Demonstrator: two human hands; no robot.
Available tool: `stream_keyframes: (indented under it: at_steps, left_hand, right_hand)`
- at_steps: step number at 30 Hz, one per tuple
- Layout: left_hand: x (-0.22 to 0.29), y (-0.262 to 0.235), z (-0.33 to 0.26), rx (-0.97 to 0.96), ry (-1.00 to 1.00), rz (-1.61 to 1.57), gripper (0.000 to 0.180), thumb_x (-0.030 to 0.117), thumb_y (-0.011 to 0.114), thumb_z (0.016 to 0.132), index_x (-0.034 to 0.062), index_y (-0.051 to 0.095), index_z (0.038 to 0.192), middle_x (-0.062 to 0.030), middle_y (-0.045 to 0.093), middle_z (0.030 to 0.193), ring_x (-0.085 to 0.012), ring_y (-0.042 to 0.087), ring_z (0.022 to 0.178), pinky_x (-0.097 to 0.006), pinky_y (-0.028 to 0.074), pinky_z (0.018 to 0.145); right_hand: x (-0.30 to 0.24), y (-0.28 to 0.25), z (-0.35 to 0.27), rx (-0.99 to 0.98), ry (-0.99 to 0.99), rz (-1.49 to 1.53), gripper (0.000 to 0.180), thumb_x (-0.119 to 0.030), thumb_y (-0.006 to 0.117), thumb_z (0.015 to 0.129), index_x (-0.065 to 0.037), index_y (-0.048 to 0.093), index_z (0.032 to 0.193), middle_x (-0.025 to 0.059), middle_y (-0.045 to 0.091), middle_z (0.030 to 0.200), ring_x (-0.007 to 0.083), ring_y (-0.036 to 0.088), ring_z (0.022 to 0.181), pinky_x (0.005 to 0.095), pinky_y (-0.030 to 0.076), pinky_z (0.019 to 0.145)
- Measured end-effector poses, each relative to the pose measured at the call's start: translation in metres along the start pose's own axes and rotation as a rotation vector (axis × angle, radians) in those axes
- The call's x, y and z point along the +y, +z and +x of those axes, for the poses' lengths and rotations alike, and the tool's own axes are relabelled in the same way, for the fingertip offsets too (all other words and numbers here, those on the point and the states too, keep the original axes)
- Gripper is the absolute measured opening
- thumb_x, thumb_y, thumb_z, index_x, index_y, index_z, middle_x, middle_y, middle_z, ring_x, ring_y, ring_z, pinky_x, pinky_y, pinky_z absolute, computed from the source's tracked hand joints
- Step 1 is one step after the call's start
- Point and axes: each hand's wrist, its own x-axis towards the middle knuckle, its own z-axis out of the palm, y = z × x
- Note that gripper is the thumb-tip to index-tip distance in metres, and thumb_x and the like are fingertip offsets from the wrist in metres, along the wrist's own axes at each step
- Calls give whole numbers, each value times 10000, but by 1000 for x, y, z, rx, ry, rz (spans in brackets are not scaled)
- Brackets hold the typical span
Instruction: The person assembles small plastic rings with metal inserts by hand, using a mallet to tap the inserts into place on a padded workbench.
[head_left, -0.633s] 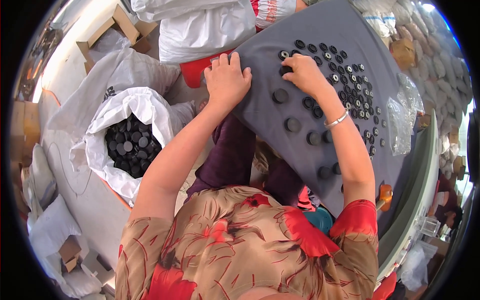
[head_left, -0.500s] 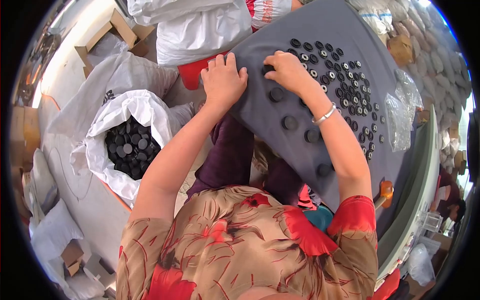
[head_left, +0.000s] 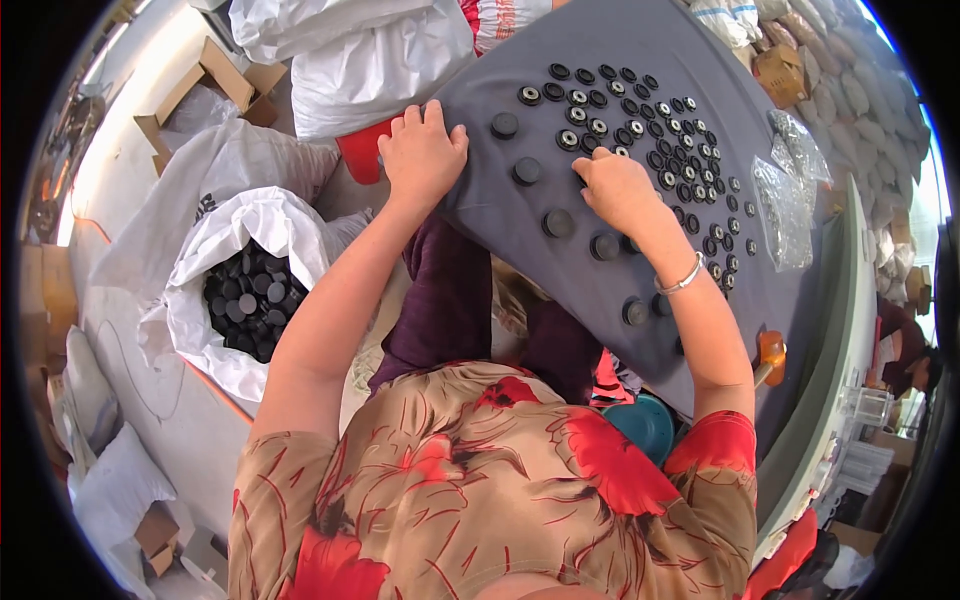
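A person in a floral shirt sits at a grey-covered table (head_left: 625, 38), with an open white sack (head_left: 300, 232) of loose black discs (head_left: 248, 303) on the left and a larger white sack (head_left: 375, 75) at the far left. Clear plastic bags (head_left: 783, 215) lie along the right side, and nearer, an orange-headed tool (head_left: 771, 350) angles its handle toward the person. The right forearm crosses above the table, hiding part of its near right area. Black caps (head_left: 557, 223) stand spaced in a loose line from far left to near right; black rings (head_left: 568, 140), many pale-centred, cluster beyond and to the right. The caps sit flat, round faces up, with no long axis to point. The left hand (head_left: 424, 158) rests unclenched at the table's left edge, fingers spread; the right hand (head_left: 615, 188) bends its fingers low beside the nearest rings, its grasp impossible to tell.
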Motion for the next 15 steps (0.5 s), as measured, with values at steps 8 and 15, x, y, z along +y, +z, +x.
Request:
stream_keyframes:
  at_steps: [8,15]
  left_hand:
    - [-4,8,-1,104,44,-27,471,350,628,824,37,568,1170,-159,604,1081,-330,583,1013,-504,447,792]
    - [-1,1,0,31,8,-6,524,370,608,845,61,555,1265,-141,604,1176,-326,577,1066,-504,449,842]
  right_hand:
    - [-5,-6,8,131,79,731,333,-95,714,756,-26,612,1066,155,637,931,325,629,827,398,509,736]
    - [4,9,1,145,34,327,284,-105,708,771,-20,605,1022,159,621,934,351,625,873,443,498,768]
